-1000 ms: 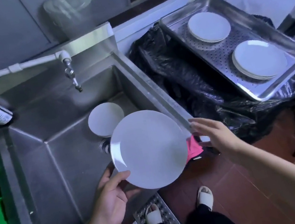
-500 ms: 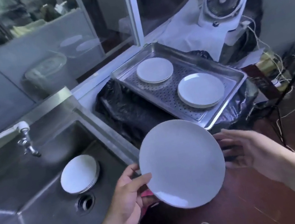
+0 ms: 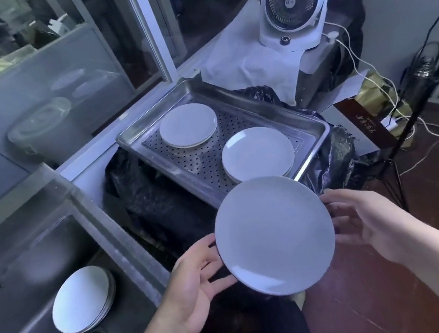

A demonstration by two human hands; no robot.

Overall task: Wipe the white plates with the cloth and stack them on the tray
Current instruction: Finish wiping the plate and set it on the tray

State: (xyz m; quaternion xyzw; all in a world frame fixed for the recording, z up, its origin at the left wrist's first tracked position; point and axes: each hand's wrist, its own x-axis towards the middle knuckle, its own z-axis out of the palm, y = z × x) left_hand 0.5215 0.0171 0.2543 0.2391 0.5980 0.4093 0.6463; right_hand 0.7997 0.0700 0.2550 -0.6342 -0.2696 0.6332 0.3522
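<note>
The person is at the carrying step: a round white plate (image 3: pixel 274 234) is held in the air between both hands, just short of the near corner of the perforated stainless-steel tray (image 3: pixel 131 136), which sits on a black plastic bag (image 3: pixel 140 192) beside the steel sink (image 3: pixel 23 259). No cloth shows anywhere in this view, so I judge the wiping of this plate to be over and the stacking to be what is in hand.

The left hand (image 3: pixel 195 285) is at the plate's left edge, fingers spread and only lightly bent, touching the rim and the underside more than clasping it. The right hand (image 3: pixel 366 222) is at the right edge with fingers fanned out behind the rim. Both grips are wide, a cradle and no pinch, and the plate tilts a little toward the viewer.

On the tray lie two piles: a near stack of large white plates (image 3: pixel 257 153) and a far stack of smaller white plates (image 3: pixel 187 125). The carried plate looks closer in size to the near pile, so the next move likely calls for bringing it forward over that pile, levelling it, and lowering it centred. More white plates (image 3: pixel 81 297) wait in the sink by the drain.
</note>
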